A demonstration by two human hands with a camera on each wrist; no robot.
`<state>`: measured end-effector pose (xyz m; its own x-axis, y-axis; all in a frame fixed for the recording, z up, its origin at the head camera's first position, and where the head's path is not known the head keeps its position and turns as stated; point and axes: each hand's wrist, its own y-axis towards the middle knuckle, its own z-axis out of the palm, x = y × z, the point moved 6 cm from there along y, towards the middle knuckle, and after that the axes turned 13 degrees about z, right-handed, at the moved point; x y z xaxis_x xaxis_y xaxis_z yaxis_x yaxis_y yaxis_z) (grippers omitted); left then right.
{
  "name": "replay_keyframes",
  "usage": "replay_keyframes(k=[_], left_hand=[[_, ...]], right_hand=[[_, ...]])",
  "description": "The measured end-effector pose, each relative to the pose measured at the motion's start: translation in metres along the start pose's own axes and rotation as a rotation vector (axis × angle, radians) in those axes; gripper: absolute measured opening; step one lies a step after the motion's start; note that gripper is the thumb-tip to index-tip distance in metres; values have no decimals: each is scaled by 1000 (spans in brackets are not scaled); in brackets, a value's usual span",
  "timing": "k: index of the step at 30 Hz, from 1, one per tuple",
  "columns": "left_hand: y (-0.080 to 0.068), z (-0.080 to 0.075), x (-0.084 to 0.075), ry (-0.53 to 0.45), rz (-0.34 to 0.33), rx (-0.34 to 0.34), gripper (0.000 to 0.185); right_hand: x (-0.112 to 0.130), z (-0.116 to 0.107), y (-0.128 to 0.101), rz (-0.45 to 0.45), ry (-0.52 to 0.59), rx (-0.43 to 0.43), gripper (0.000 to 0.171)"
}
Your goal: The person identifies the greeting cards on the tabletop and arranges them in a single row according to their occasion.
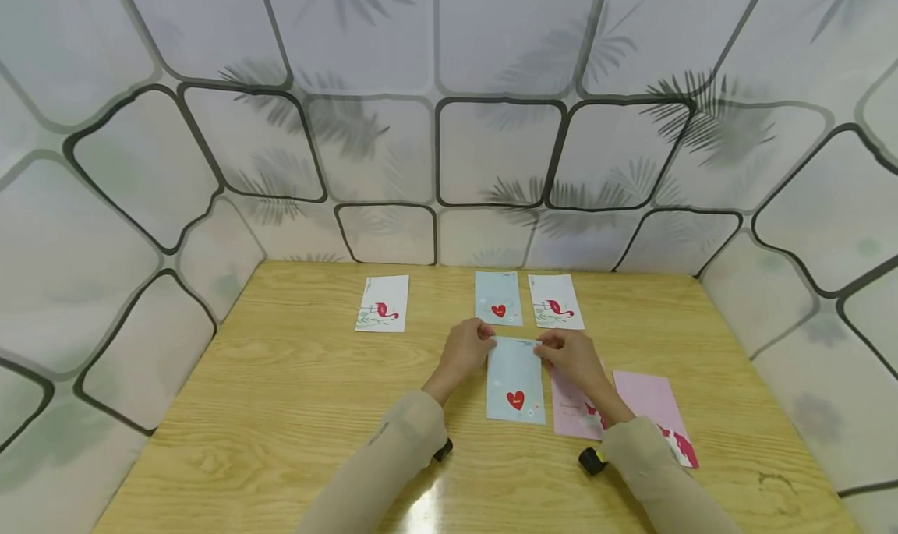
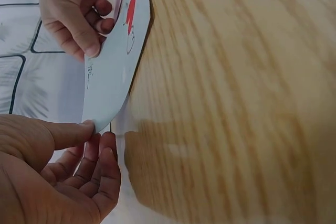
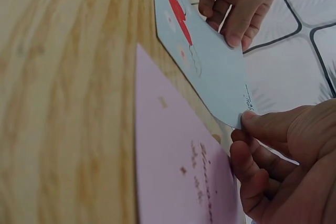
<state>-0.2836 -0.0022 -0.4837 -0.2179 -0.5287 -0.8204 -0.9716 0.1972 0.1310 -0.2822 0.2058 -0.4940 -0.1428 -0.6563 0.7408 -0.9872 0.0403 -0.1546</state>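
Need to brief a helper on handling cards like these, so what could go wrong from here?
The held blue card curves where the left hand and right hand pinch its top corners, so uneven pulling might crease it. The right hand is close to the partly hidden pink card and could nudge it. The other blue card lies just beyond the left fingertips, so it may get bumped.

Held card (image 1: pixel 515 380) between left hand (image 1: pixel 466 353) and right hand (image 1: pixel 574 358); three cards (image 1: pixel 497 294) behind, on table (image 1: pixel 316 409); two cards (image 1: pixel 648 397) right, under right arm (image 1: pixel 648 460).
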Motion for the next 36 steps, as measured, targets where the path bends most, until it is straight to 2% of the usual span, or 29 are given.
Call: replay_keyframes(k=[15,29,36], left_hand=[[4,5,3,49,-19,17,5],[9,13,10,101,-47,29,7],[9,15,11,96,-61,45,7]], right_hand=[[-2,5,3,18,-103,-38,15],[0,6,3,18,-115,-29,16],[0,7,4,7,-136,-33,19]])
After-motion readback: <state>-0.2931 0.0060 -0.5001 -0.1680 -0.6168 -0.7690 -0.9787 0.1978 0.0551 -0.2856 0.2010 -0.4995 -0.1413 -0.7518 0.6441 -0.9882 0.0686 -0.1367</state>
